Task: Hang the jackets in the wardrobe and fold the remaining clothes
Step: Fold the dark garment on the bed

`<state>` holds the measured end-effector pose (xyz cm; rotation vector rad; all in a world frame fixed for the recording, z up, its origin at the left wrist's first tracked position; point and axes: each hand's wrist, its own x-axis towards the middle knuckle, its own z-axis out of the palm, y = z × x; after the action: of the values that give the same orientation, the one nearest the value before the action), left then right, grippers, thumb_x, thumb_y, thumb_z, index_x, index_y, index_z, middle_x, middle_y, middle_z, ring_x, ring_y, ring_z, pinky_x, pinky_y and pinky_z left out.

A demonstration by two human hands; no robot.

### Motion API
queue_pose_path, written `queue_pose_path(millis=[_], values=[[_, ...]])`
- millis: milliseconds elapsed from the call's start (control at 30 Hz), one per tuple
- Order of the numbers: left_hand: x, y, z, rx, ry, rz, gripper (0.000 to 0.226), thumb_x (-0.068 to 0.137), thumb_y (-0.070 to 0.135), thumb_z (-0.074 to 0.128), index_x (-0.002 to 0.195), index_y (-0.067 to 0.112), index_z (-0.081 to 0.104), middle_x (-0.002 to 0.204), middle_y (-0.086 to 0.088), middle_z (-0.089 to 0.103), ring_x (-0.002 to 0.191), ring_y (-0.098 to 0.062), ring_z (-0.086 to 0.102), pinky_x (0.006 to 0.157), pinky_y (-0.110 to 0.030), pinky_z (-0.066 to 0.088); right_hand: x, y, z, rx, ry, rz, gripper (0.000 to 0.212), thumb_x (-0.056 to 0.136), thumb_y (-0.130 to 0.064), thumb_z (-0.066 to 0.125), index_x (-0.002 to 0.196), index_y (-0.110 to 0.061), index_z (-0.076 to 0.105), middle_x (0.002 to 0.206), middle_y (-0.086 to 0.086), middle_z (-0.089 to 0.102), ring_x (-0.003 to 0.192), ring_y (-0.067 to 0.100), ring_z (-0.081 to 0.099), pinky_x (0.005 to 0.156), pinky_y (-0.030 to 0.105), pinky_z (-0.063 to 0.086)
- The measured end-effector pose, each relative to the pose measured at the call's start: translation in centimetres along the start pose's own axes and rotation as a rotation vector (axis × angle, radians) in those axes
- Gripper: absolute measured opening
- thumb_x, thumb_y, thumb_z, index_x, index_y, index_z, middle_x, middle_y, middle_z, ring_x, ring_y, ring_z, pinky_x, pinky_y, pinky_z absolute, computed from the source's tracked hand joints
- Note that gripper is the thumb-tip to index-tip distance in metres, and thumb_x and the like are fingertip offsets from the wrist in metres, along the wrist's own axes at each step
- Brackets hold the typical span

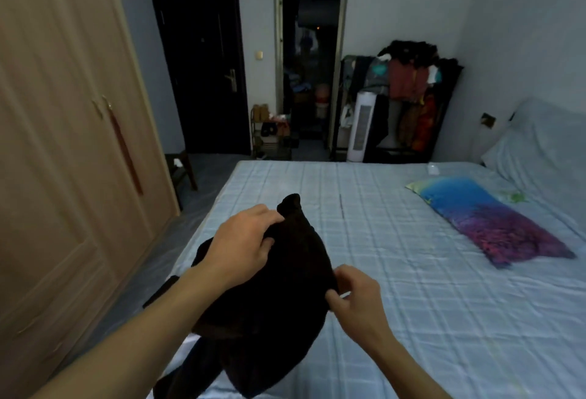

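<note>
both hands, left hand [244, 243] and right hand [355, 300], fingers pinched on a dark garment [279, 297] held over the bed [412, 271] at 6 o'clock. wardrobe [63, 145] at 9 o'clock shut, folding looks barely started.

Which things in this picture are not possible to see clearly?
- Dark garment: head view, too dark to tell jacket or not; lower part cut by bottom edge.
- Wardrobe: doors closed, inside hidden.
- Rack clothes: far, piled, items indistinct.
- Room past open doorway: too dim.
</note>
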<state>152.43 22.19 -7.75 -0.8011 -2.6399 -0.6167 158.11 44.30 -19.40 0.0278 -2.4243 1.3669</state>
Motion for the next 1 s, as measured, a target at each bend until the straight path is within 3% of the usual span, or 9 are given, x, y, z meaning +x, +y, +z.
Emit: queue_pose_path(millis=[100, 200, 267, 367, 500, 633, 733, 867, 1000], values=[[-0.5, 3.4, -1.7, 0.038, 0.038, 0.052, 0.032, 0.086, 0.008, 0.065, 0.113, 0.026, 0.066, 0.103, 0.010, 0.059, 0.097, -0.014, 0.059, 0.081, -0.034, 0.049, -2.7, -2.2, -1.9, 0.082, -0.007, -0.068, 0.010, 0.068, -0.017, 0.067, 0.075, -0.022, 0.063, 0.071, -0.005, 0.063, 0.070, 0.017, 0.064, 0.060, 0.043, 0.055], [-0.7, 5.2, -4.3, 0.056, 0.081, 0.091, 0.030, 0.086, 0.007, 0.065, 0.111, 0.024, 0.068, 0.104, 0.008, 0.061, 0.100, -0.016, 0.059, 0.085, -0.040, 0.050, -3.3, -5.4, -4.5, 0.162, 0.129, -0.168, 0.020, 0.073, -0.025, 0.081, 0.089, -0.026, 0.069, 0.084, -0.010, 0.067, 0.081, 0.014, 0.068, 0.063, 0.026, 0.056], [-1.1, 5.8, -5.9, 0.075, 0.103, 0.111, 0.029, 0.088, 0.008, 0.065, 0.111, 0.025, 0.068, 0.105, 0.009, 0.060, 0.102, -0.015, 0.058, 0.086, -0.042, 0.050, -2.6, -7.4, -6.8, 0.082, 0.227, -0.272, 0.034, 0.075, -0.030, 0.083, 0.105, -0.027, 0.067, 0.103, -0.012, 0.064, 0.098, 0.010, 0.064, 0.078, 0.021, 0.053], [-2.3, 6.0, -8.3, 0.117, 0.142, 0.150, 0.029, 0.088, 0.010, 0.066, 0.112, 0.027, 0.067, 0.106, 0.011, 0.060, 0.102, -0.015, 0.057, 0.085, -0.042, 0.051, -1.2, -9.5, -9.1, -0.326, 0.150, -0.338, 0.074, 0.072, -0.047, 0.081, 0.137, -0.030, 0.051, 0.138, -0.006, 0.046, 0.130, 0.011, 0.041, 0.109, 0.029, 0.034], [-4.4, 5.0, -11.6, 0.136, 0.200, 0.227, 0.029, 0.087, 0.009, 0.068, 0.111, 0.027, 0.067, 0.107, 0.012, 0.061, 0.100, -0.013, 0.058, 0.079, -0.041, 0.054, -0.8, -11.6, -8.6, -0.482, 0.037, -0.325, 0.091, 0.073, -0.049, 0.081, 0.150, -0.031, 0.035, 0.155, -0.005, 0.031, 0.143, 0.015, 0.028, 0.119, 0.041, 0.024], [-6.5, 3.6, -13.9, 0.179, 0.248, 0.268, 0.028, 0.086, 0.009, 0.070, 0.110, 0.024, 0.068, 0.105, 0.010, 0.063, 0.097, -0.013, 0.059, 0.075, -0.038, 0.056, -0.1, -14.7, -7.2, -0.358, -0.091, -0.359, 0.056, 0.078, -0.034, 0.080, 0.128, -0.035, 0.054, 0.122, -0.016, 0.060, 0.112, -0.001, 0.056, 0.099, 0.029, 0.048], [-7.6, 1.9, -14.8, 0.169, 0.222, 0.269, 0.029, 0.086, 0.007, 0.071, 0.110, 0.022, 0.067, 0.105, 0.008, 0.061, 0.096, -0.012, 0.058, 0.079, -0.032, 0.053, -0.3, -16.5, -5.8, -0.268, -0.048, -0.344, 0.024, 0.084, -0.021, 0.076, 0.099, -0.034, 0.063, 0.090, -0.017, 0.066, 0.085, -0.002, 0.062, 0.076, 0.020, 0.050], [-8.5, -0.9, -15.8, 0.102, 0.117, 0.181, 0.032, 0.087, 0.007, 0.069, 0.113, 0.025, 0.063, 0.106, 0.012, 0.054, 0.098, -0.010, 0.056, 0.085, -0.026, 0.048, -0.3, -18.5, -5.1, -0.252, 0.126, -0.388, 0.014, 0.083, -0.015, 0.076, 0.090, -0.023, 0.067, 0.084, -0.013, 0.065, 0.082, 0.002, 0.061, 0.076, 0.021, 0.048], [-9.4, -2.6, -15.8, 0.051, 0.069, 0.100, 0.031, 0.087, 0.007, 0.069, 0.113, 0.025, 0.063, 0.103, 0.012, 0.054, 0.097, -0.010, 0.056, 0.087, -0.030, 0.049, -0.3, -20.9, -4.7, -0.369, 0.113, -0.424, 0.012, 0.084, -0.017, 0.075, 0.089, -0.025, 0.067, 0.084, -0.013, 0.064, 0.082, 0.003, 0.059, 0.078, 0.022, 0.048]])
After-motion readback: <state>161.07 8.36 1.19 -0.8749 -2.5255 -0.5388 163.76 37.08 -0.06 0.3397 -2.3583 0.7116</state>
